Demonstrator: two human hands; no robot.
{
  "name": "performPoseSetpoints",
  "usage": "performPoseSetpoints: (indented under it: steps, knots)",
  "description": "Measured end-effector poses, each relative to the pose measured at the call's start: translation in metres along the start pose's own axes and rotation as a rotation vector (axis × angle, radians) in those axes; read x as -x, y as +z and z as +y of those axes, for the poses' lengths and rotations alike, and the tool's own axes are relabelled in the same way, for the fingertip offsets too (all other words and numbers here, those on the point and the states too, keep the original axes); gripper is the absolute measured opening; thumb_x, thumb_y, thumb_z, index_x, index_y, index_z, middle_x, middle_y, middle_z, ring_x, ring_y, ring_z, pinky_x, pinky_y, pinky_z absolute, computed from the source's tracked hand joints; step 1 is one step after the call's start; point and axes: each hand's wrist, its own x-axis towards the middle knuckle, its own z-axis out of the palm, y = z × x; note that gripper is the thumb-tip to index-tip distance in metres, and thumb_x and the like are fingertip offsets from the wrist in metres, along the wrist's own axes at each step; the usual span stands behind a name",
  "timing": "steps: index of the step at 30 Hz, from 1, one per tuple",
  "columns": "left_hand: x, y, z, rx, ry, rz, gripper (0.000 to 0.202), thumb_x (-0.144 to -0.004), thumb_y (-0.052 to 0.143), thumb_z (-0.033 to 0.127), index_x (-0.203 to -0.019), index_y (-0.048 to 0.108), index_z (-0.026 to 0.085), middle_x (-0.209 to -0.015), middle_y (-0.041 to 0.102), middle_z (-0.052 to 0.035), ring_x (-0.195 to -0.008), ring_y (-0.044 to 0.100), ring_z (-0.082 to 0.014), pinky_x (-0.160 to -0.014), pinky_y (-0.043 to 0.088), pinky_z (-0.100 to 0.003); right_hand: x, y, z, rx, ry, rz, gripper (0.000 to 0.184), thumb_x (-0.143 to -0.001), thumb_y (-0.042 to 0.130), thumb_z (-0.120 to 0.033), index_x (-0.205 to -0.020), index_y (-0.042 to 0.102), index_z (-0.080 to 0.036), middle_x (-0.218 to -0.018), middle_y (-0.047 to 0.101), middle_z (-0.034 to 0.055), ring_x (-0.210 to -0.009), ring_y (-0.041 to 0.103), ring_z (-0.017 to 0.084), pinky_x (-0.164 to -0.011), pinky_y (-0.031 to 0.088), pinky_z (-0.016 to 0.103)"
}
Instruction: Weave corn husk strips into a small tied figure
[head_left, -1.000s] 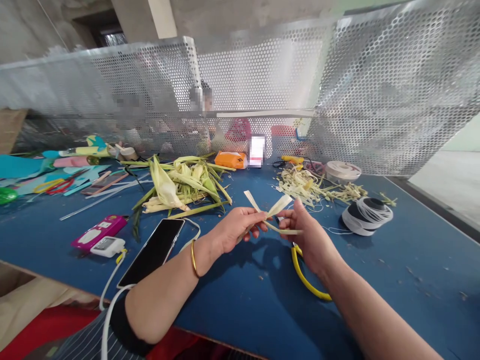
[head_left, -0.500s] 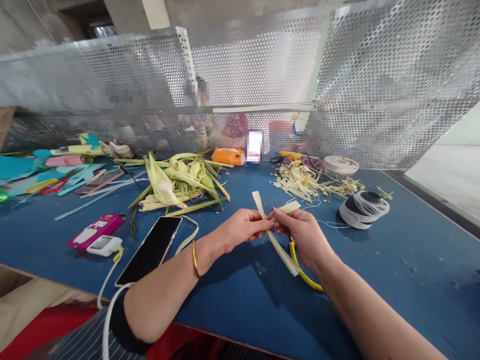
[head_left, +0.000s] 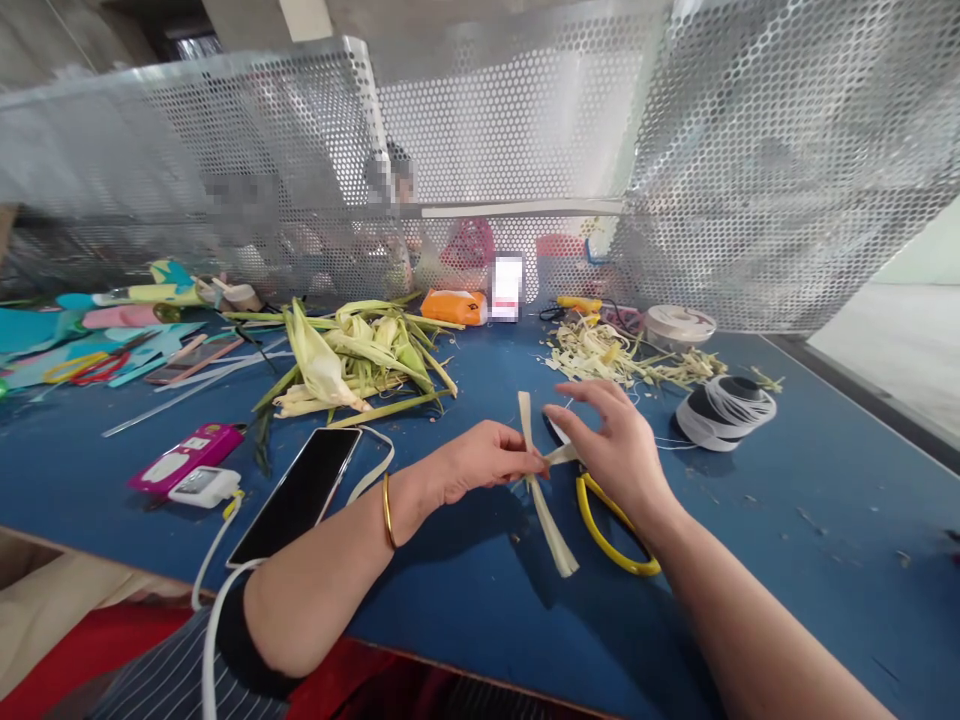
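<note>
Head view: left hand [head_left: 491, 458] pinches crossed pale husk strips [head_left: 551, 530] between thumb and fingers above the blue tabletop [head_left: 450, 625]. Right hand [head_left: 621, 445] is just beside, fingers spread wide; contact with the strips cannot be determined. Yellow-handled scissors [head_left: 609, 541] lie beneath it.

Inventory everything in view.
husk strips: count unclear, pale, in left hand
tool: 1, yellow-handled, near right hand
husk pile: 1, greenish, back left
husk shreds: 1 heap, cream, back right
thread cone: 1, white, right
round container: 1, white, back right
packet: 1, orange, back centre
upright screen: 1, white, back centre
phone: 1, black, front left
devices: 2, magenta and white, left
cables: 2+, white, left
scissors: count unclear, red/yellow, far left
cut sheets: several, turquoise, far left
table: 1, blue, beneath
mesh panels: several, silver, behind
left hand: 1, gold bangle, pinching strips
right hand: 1, open, alongside
</note>
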Motion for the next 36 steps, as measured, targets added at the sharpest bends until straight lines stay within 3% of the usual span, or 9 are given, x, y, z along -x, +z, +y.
performPoseSetpoints:
  steps: [4,7,12,17,21,24,27,30,36]
  knots:
    - [-0.002,0.005,-0.003,-0.06,0.057,-0.028,0.038,-0.073,0.069,0.051,-0.077,0.076,0.014,-0.052,0.041,0.0047,-0.051,0.032,-0.0084,-0.051,0.022,-0.025,0.005,0.002,-0.01,0.034,0.057,-0.261,0.027,-0.079,0.062,-0.04,-0.061,0.067,-0.022,-0.067,0.066,0.002,-0.067,0.056,0.018,-0.064,0.038,0.03]
    - [-0.003,0.005,-0.005,-0.085,0.072,-0.013,0.036,-0.074,0.067,0.048,-0.077,0.076,0.013,-0.053,0.04,0.005,-0.052,0.03,-0.0084,-0.052,0.021,-0.026,0.008,0.007,-0.013,0.002,0.139,-0.209,0.028,-0.075,0.064,-0.036,-0.052,0.06,-0.021,-0.055,0.058,-0.0006,-0.058,0.05,0.015,-0.057,0.035,0.028]
    - [0.0,0.001,-0.002,-0.133,0.109,-0.044,0.031,-0.077,0.065,0.043,-0.067,0.071,0.014,-0.054,0.04,0.0049,-0.053,0.03,-0.008,-0.051,0.02,-0.026,0.012,0.012,-0.011,-0.042,0.149,-0.055,0.027,-0.074,0.064,-0.036,-0.053,0.058,-0.02,-0.055,0.055,-0.0012,-0.057,0.047,0.015,-0.058,0.035,0.029]
    - [0.003,0.0,0.0,-0.035,0.089,-0.087,0.038,-0.075,0.069,0.051,-0.062,0.066,0.015,-0.052,0.038,0.0053,-0.05,0.029,-0.0077,-0.049,0.02,-0.026,0.01,0.014,-0.003,-0.118,0.171,-0.059,0.028,-0.077,0.064,-0.042,-0.06,0.064,-0.02,-0.058,0.058,0.0,-0.059,0.049,0.016,-0.058,0.035,0.029]
    - [0.0,-0.001,0.0,0.176,0.033,-0.036,0.048,-0.077,0.063,0.061,-0.073,0.07,0.014,-0.055,0.045,0.0035,-0.049,0.031,-0.0068,-0.047,0.018,-0.025,-0.001,0.009,0.008,-0.344,0.251,0.039,0.042,-0.078,0.063,-0.06,-0.086,0.072,-0.021,-0.081,0.069,0.0035,-0.078,0.059,0.02,-0.067,0.043,0.029]
    - [-0.004,-0.005,-0.002,0.308,0.02,-0.009,0.052,-0.079,0.06,0.063,-0.084,0.072,0.013,-0.059,0.047,0.003,-0.049,0.034,-0.0061,-0.047,0.017,-0.024,-0.005,0.006,0.011,-0.525,0.408,0.185,0.05,-0.072,0.065,-0.069,-0.086,0.07,-0.021,-0.083,0.068,0.0048,-0.078,0.06,0.02,-0.068,0.045,0.029]
    - [-0.006,-0.005,-0.003,0.345,0.004,0.028,0.051,-0.076,0.063,0.063,-0.08,0.069,0.013,-0.06,0.051,0.0024,-0.049,0.038,-0.0063,-0.046,0.02,-0.023,-0.002,0.008,0.007,-0.688,0.552,0.01,0.048,-0.063,0.076,-0.064,-0.076,0.068,-0.018,-0.066,0.06,0.0018,-0.056,0.051,0.014,-0.055,0.042,0.027]
    - [-0.004,-0.003,-0.001,0.301,-0.006,0.046,0.046,-0.072,0.069,0.06,-0.075,0.065,0.014,-0.059,0.054,0.002,-0.049,0.04,-0.0064,-0.046,0.021,-0.023,0.003,0.011,0.0,-0.766,0.54,-0.231,0.043,-0.059,0.083,-0.054,-0.07,0.067,-0.016,-0.058,0.055,-0.0013,-0.049,0.043,0.01,-0.05,0.037,0.026]
    - [0.002,0.003,0.002,0.152,0.035,0.003,0.032,-0.074,0.07,0.046,-0.068,0.066,0.015,-0.052,0.051,0.0031,-0.046,0.038,-0.0066,-0.046,0.026,-0.023,0.007,0.017,0.001,-0.743,0.466,-0.22,0.038,-0.059,0.083,-0.051,-0.065,0.068,-0.016,-0.049,0.054,-0.0025,-0.047,0.046,0.01,-0.049,0.035,0.025]
